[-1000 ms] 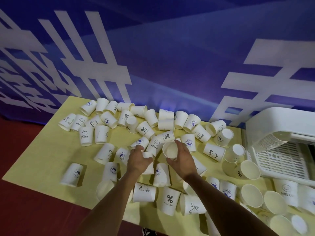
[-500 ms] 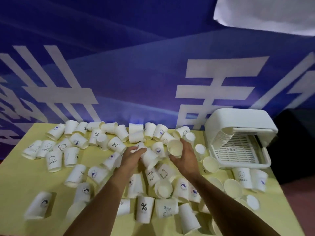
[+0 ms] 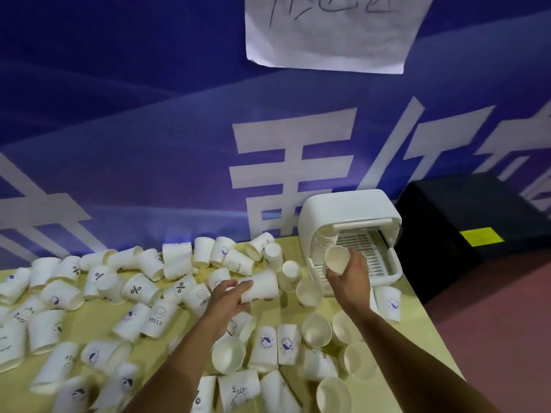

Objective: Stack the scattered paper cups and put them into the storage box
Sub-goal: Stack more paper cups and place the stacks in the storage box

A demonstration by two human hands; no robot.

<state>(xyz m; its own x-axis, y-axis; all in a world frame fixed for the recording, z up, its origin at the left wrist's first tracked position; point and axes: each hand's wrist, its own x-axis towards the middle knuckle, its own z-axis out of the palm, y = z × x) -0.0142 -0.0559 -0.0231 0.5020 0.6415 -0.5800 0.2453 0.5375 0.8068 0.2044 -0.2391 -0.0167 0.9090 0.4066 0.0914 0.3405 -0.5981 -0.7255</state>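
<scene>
- While scattered paper cups (image 3: 140, 289) cover most of it, the yellow table (image 3: 89, 320) bears the white storage box (image 3: 348, 210) at its far right corner.
- Inside the box, a nested stack (image 3: 323, 245) leans at the left wall.
- Right hand (image 3: 348, 278) grips one cup (image 3: 337, 256) with curled fingers at the box's opening.
- Left hand (image 3: 228, 296) grips a sideways cup (image 3: 261, 286) above the pile.

The paper sheet (image 3: 328, 34) was cropped at top, writing illegible. The cup stack (image 3: 323, 245) sat partly hidden inside the storage box (image 3: 348, 207).
</scene>
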